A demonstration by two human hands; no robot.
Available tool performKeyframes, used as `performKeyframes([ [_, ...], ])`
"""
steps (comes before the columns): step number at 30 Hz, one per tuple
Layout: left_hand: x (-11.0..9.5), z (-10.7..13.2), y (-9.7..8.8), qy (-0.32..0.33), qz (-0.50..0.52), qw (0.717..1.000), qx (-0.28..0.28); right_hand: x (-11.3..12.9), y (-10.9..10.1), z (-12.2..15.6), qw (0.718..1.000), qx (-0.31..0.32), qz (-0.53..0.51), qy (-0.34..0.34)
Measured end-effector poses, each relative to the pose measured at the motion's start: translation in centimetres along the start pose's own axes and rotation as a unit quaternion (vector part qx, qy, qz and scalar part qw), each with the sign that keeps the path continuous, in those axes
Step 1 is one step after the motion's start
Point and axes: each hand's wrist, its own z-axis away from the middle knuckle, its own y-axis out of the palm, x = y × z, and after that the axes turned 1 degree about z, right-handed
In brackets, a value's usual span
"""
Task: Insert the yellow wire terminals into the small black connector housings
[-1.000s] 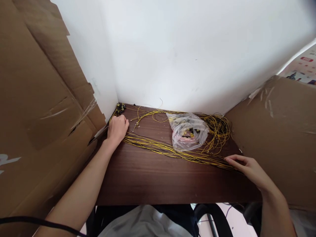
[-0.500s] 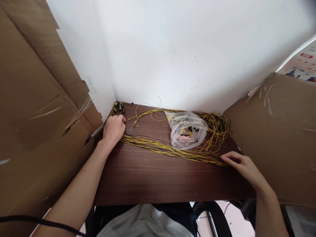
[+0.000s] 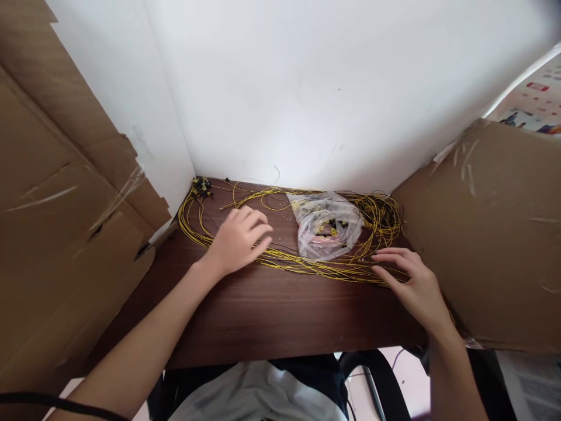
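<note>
A long bundle of yellow and black wires runs across the brown tabletop and curves at the left toward a cluster of small black and yellow connectors. Over the left part of the bundle is my left hand, fingers apart and curled a little, holding nothing. My right hand is at the bundle's right end, its thumb and fingers spread around the wires without gripping them. Between the hands and farther back lies a clear plastic bag with black and yellow connectors inside.
Coiled yellow and black wires lie right of the bag. A white wall rises behind the table. Cardboard panels stand at the left and right. A black cable crosses the lower left corner.
My left hand has moved right, from the wires near the connectors to over the bundle. My right hand has opened and shifted slightly left. The view has shifted slightly.
</note>
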Motion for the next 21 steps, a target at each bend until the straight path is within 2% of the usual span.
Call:
performKeyframes([
  [3, -1.1, 0.1, 1.1, 0.033, 0.051, 0.993, 0.102, 1.5, 0.8, -0.1, 0.999, -0.017, 0.017, -0.023],
  [7, -1.0, 0.3, 1.7, 0.019, 0.084, 0.983, 0.164, 3.2, 2.3, 0.2, 0.999, -0.004, 0.005, -0.041],
  [10, -0.7, 0.3, 1.6, 0.022, 0.102, 0.979, 0.175, 4.8, 3.7, 0.5, 0.997, 0.012, -0.045, -0.057],
  [14, -1.0, 0.2, 1.6, 0.022, 0.111, 0.978, 0.177, 7.2, 6.1, 0.4, 0.984, 0.08, -0.118, -0.103],
  [21, -2.4, 0.0, 1.9, 0.04, 0.079, 0.98, 0.178, 9.7, 9.4, -0.4, 0.979, 0.117, -0.097, -0.133],
])
